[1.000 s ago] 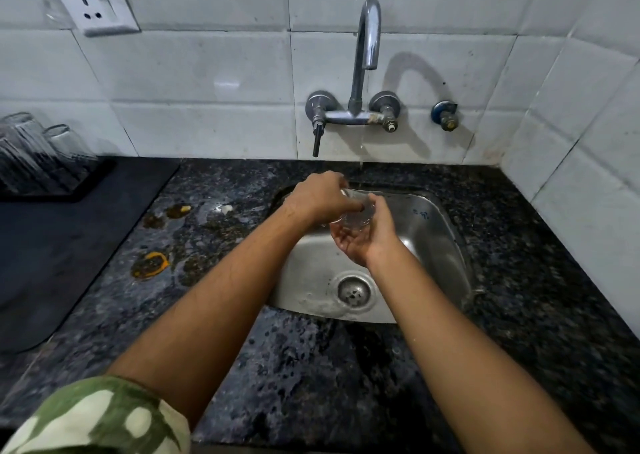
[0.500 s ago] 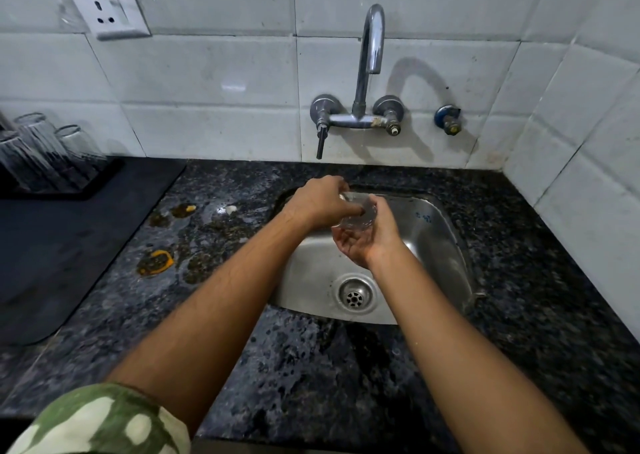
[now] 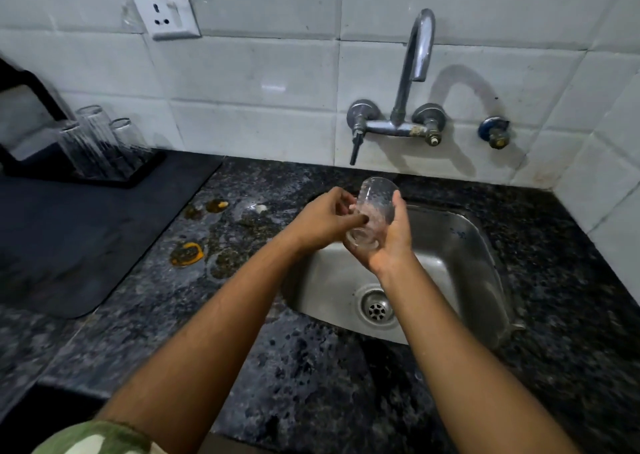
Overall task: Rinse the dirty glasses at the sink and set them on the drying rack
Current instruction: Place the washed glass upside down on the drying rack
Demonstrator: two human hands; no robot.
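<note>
A clear wet glass (image 3: 375,207) is held over the left part of the steel sink (image 3: 464,256), tilted with its mouth toward the wall. My right hand (image 3: 391,242) cups it from below and the right. My left hand (image 3: 325,219) grips it from the left, fingers against its side. The tap (image 3: 415,69) stands on the wall above; I see no stream of water. At far left, three clear glasses (image 3: 100,142) stand upside down on a black drying rack (image 3: 138,173).
Dark speckled granite counter (image 3: 311,384) surrounds the sink, with yellow-brown stains (image 3: 187,254) left of it. A dark mat (image 3: 76,242) lies on the left. A wall socket (image 3: 166,12) sits above. A small blue valve (image 3: 493,135) is right of the tap. The tiled wall closes the right side.
The glass has been lifted and tilted up out of the basin, so most of it now shows between my hands. The view has swung to show more of the rack.
</note>
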